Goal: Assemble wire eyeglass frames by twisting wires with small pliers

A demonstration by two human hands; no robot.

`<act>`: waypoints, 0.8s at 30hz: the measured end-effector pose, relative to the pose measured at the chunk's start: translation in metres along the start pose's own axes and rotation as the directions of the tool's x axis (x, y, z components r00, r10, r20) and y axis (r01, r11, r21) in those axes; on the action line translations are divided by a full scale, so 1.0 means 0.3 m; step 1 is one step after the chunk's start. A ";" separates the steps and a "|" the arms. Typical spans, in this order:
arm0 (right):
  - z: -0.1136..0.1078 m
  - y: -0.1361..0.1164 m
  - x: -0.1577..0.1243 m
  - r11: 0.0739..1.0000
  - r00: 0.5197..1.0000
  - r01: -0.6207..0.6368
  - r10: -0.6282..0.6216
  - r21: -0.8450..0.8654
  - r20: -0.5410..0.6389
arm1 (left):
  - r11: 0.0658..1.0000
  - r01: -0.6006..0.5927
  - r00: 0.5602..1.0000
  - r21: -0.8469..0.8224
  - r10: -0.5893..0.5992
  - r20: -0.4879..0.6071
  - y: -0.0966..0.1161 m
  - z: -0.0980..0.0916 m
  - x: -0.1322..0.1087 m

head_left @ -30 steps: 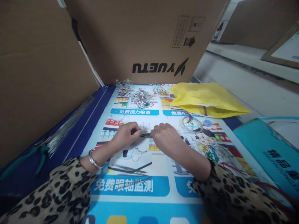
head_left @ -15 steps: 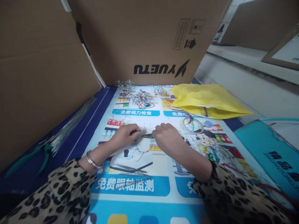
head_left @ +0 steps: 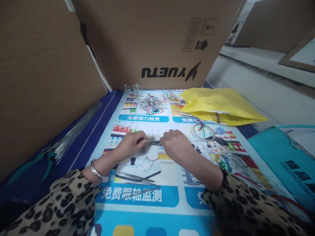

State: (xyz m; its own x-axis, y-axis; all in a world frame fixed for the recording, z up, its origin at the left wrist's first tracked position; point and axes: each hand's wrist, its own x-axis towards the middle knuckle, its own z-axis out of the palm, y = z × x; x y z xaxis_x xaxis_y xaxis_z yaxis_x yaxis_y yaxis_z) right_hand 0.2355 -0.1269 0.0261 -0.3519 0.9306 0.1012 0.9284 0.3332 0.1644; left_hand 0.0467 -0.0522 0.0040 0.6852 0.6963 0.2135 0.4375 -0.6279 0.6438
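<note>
My right hand (head_left: 176,146) is closed around small dark pliers (head_left: 155,143), whose jaws point left toward my other hand. The fingers of my left hand (head_left: 134,143) are pinched together at the tip of the jaws, on a thin wire that hardly shows. Below and between the hands hangs a thin wire loop (head_left: 148,164) with small reddish beads on it. Several dark thin wire pieces (head_left: 137,178) lie on the printed sheet (head_left: 157,209) nearer to me.
Cardboard (head_left: 157,39) stands behind and at the left. A yellow bag (head_left: 219,103), a clear ring (head_left: 204,132) and tangled threads lie at the right. Wire tangles (head_left: 150,101) sit at the back. Green-handled pliers (head_left: 49,162) and a wire bundle (head_left: 76,132) are at the left.
The beaded wire loop under my hands has swung slightly and changed shape. Both hands are almost where they were, still closed.
</note>
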 end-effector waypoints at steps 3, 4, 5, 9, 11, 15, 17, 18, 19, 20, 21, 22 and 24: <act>-0.001 0.002 0.003 1.000 1.000 0.002 -0.002 -0.001 0.019 | 1.000 -0.003 1.000 0.018 0.003 -0.025 0.003 0.001 -0.002; -0.002 0.002 0.004 1.000 1.000 0.001 -0.001 -0.003 0.023 | 1.000 -0.003 1.000 0.025 0.004 -0.029 0.004 0.001 -0.003; -0.003 0.003 0.004 1.000 1.000 0.001 -0.001 -0.003 0.023 | 0.999 -0.003 1.000 0.032 0.004 -0.030 0.006 0.001 -0.003; -0.004 0.004 0.007 1.000 1.000 -0.003 0.003 0.006 0.018 | 0.999 -0.020 0.999 0.035 0.020 -0.026 0.009 -0.002 -0.004; -0.004 0.004 0.008 1.000 1.000 -0.004 0.004 0.007 0.028 | 0.998 -0.041 0.999 0.039 0.042 -0.026 0.008 -0.003 -0.004; -0.001 0.004 0.009 1.000 1.000 0.004 -0.004 0.014 0.029 | 0.995 -0.081 0.996 0.066 0.084 -0.043 0.006 -0.001 -0.004; 0.001 0.005 0.009 1.000 1.000 0.007 -0.007 0.020 0.019 | 0.994 -0.080 0.995 0.068 0.084 -0.055 0.006 0.000 -0.003; 0.002 0.005 0.009 1.000 1.000 0.008 -0.009 0.022 0.016 | 0.995 -0.074 0.995 0.067 0.078 -0.059 0.007 0.000 -0.003; 0.003 0.005 0.009 1.000 1.000 0.008 -0.009 0.023 0.016 | 0.996 -0.067 0.995 0.065 0.071 -0.062 0.007 0.000 -0.002; 0.003 0.005 0.009 1.000 1.000 0.009 -0.009 0.022 0.018 | 0.996 -0.062 0.996 0.065 0.067 -0.064 0.009 0.000 -0.002; 0.003 0.005 0.009 1.000 1.000 0.009 -0.009 0.021 0.022 | 0.996 -0.061 0.996 0.066 0.066 -0.063 0.010 -0.001 -0.002; 0.003 0.005 0.009 1.000 1.000 0.008 -0.009 0.019 0.026 | 0.996 -0.064 0.996 0.067 0.068 -0.061 0.011 -0.002 -0.002; 0.001 0.005 0.009 1.000 1.000 0.003 -0.004 0.019 0.030 | 0.995 -0.073 0.995 0.070 0.077 -0.056 0.013 -0.003 -0.002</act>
State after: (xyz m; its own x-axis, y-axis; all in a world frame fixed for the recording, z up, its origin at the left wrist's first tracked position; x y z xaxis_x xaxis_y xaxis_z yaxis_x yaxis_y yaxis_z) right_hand 0.2359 -0.1238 0.0264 -0.3515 0.9335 0.0712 0.9294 0.3388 0.1464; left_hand 0.0475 -0.0548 0.0070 0.6832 0.6644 0.3028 0.4261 -0.6996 0.5736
